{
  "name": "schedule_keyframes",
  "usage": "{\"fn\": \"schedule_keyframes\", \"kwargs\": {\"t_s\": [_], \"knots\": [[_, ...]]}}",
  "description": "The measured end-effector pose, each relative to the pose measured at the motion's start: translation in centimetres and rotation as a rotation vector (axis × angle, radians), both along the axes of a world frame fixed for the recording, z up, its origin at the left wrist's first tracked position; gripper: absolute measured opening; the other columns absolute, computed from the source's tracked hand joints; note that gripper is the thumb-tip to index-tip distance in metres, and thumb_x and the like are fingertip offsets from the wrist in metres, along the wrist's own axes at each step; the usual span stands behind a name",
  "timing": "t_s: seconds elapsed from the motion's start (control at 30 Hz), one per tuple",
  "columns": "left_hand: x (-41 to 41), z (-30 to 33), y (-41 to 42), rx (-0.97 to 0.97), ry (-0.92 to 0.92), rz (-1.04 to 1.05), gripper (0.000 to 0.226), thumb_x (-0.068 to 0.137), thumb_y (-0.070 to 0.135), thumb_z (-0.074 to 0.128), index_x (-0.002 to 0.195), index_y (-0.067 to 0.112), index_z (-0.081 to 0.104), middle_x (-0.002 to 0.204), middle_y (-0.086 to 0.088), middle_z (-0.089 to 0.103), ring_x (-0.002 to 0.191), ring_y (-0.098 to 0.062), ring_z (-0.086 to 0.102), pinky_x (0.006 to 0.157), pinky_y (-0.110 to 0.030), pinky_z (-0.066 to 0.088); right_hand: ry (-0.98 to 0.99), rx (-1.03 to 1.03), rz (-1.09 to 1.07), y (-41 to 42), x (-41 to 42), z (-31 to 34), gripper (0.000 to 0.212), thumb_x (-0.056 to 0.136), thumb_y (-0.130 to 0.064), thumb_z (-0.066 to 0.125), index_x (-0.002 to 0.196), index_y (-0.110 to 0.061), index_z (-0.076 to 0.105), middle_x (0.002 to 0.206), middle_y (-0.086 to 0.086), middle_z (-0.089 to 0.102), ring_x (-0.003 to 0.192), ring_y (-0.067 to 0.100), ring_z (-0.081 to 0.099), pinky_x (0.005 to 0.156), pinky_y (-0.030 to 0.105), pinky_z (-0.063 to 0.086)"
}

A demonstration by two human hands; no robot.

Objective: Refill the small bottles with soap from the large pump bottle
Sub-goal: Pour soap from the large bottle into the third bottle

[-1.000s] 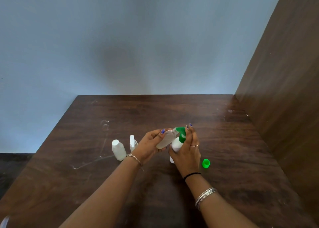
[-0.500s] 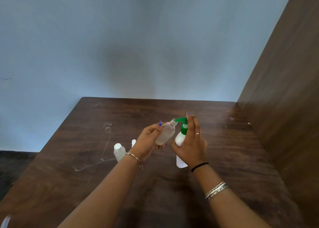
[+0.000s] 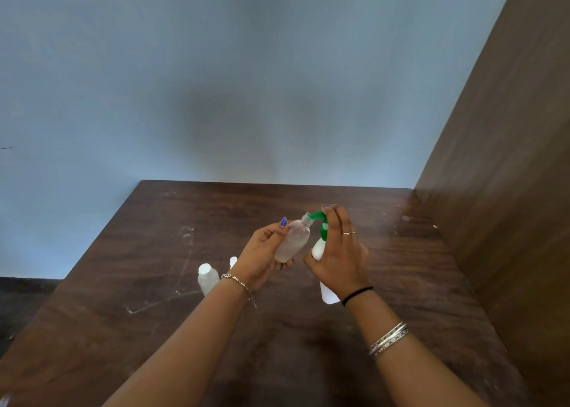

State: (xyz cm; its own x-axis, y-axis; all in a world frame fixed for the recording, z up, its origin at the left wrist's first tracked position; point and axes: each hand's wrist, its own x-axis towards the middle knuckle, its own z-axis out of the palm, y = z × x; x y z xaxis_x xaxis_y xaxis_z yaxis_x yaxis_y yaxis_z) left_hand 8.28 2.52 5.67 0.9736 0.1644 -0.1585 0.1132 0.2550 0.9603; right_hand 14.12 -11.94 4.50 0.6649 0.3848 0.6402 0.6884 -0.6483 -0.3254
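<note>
- Head view: my left hand (image 3: pixel 262 258) is wrapped round the clear small bottle (image 3: pixel 292 240), thumb along its side, holding it tilted with the open neck up and to the right.
- My right hand (image 3: pixel 337 252) is clamped on the white pump bottle (image 3: pixel 318 249), fingertips (image 3: pixel 328 208) resting on top of the green pump head (image 3: pixel 319 217); the spout meets the small bottle's mouth.
- Both bottles are held above the table (image 3: pixel 385 329). A second ago the pump bottle sat lower, close over the wood; since then I have raised both hands and the pair sits higher in view.
- A pale liquid fills the lower part of the clear bottle; I cannot tell whether the level has changed.
- Behind my left wrist stand a capped white bottle (image 3: pixel 207 278) and a second small bottle (image 3: pixel 233 261), mostly hidden by the hand.
- The loose green cap seen a second ago beside my right wrist is out of sight now.
- A wooden panel (image 3: pixel 509 190) borders the table on the right.
</note>
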Motion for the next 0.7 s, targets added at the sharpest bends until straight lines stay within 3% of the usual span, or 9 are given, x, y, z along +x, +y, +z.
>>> {"fn": "schedule_keyframes", "kwargs": {"t_s": [0.27, 0.4, 0.5, 0.7], "knots": [[0.2, -0.7, 0.0, -0.026, 0.024, 0.009, 0.034, 0.083, 0.043, 0.048, 0.091, 0.014, 0.065, 0.092, -0.007, 0.059, 0.073, -0.017, 0.053, 0.058, -0.027, 0.046, 0.104, 0.138, -0.020, 0.5, -0.5, -2.0, 0.094, 0.058, -0.024, 0.082, 0.134, -0.018, 0.027, 0.139, -0.002, 0.028, 0.112, 0.032, 0.057, 0.071, 0.034, 0.055], [0.1, -1.9, 0.2, -0.022, 0.060, 0.002, 0.032, 0.091, 0.035, 0.044, 0.099, 0.012, 0.064, 0.094, -0.009, 0.058, 0.075, -0.017, 0.054, 0.057, -0.025, 0.048, 0.120, 0.219, -0.080, 1.1, -1.2, -4.1, 0.095, 0.057, -0.028, 0.085, 0.133, -0.013, 0.030, 0.139, 0.005, 0.034, 0.120, 0.027, 0.047, 0.082, 0.033, 0.053], [0.0, -2.8, 0.4, -0.010, 0.070, -0.016, 0.043, 0.089, 0.038, 0.044, 0.112, 0.005, 0.060, 0.095, -0.015, 0.055, 0.074, -0.017, 0.056, 0.055, -0.023, 0.049, 0.115, 0.196, -0.120, 1.4, -1.5, -5.3, 0.098, 0.054, -0.032, 0.087, 0.132, -0.010, 0.031, 0.135, 0.005, 0.035, 0.119, 0.022, 0.040, 0.080, 0.035, 0.055], [0.0, -3.6, 0.8, -0.019, 0.073, -0.013, 0.052, 0.081, 0.043, 0.049, 0.113, 0.002, 0.059, 0.103, -0.013, 0.054, 0.079, -0.019, 0.056, 0.063, -0.027, 0.050, 0.124, 0.225, -0.139, 1.6, -1.7, -6.3, 0.102, 0.048, -0.035, 0.090, 0.129, -0.012, 0.033, 0.127, 0.005, 0.033, 0.112, 0.022, 0.038, 0.066, 0.037, 0.057]]}}
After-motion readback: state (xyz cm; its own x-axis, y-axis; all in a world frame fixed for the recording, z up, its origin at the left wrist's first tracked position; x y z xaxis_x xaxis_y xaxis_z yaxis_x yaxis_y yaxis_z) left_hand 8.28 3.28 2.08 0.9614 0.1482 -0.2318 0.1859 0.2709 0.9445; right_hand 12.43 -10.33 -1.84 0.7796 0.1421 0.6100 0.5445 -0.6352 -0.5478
